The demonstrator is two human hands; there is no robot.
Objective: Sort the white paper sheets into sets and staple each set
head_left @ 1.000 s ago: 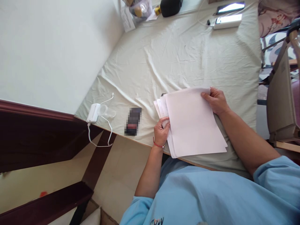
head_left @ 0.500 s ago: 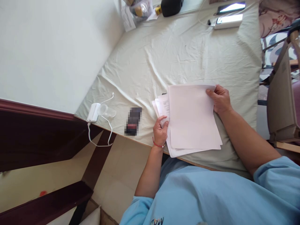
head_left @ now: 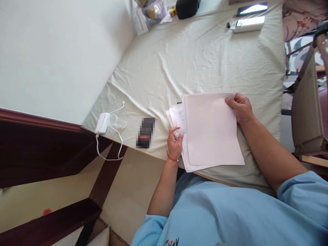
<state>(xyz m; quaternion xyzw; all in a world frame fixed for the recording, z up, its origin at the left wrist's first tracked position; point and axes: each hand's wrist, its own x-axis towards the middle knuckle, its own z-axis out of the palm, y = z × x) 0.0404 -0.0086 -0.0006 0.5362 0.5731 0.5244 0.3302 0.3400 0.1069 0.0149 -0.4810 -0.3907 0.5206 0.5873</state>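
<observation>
- Blank sheets sit a little further right and lower at their bottom edge than half a second ago, and the second corner that stuck out below them no longer shows; both hands have barely moved.
- Right hand pinches the upper right corner of the blank sheets, thumb on top and fingers bent behind.
- Left hand, with a red bracelet at the wrist, holds the printed pages near their left edge; thumb and forefinger show apart, the other fingers are mostly hidden, so how firm the hold is I cannot tell.
- All this paper is at the near edge of the cloth-covered table, in front of the person.
- Handling of the paper looks partway along: the blank sheets lie nearly in line with each other, while the printed pages fan out unevenly at the left, partly covered.
- Writing: the blue shirt shows what reads as "MAD", cut off by the lower border. Lines of print on the pages are too small to read.
- No brand can be made out on the white box or the white charger; the dark object left of the hands is pixelated, its red patch unreadable.
</observation>
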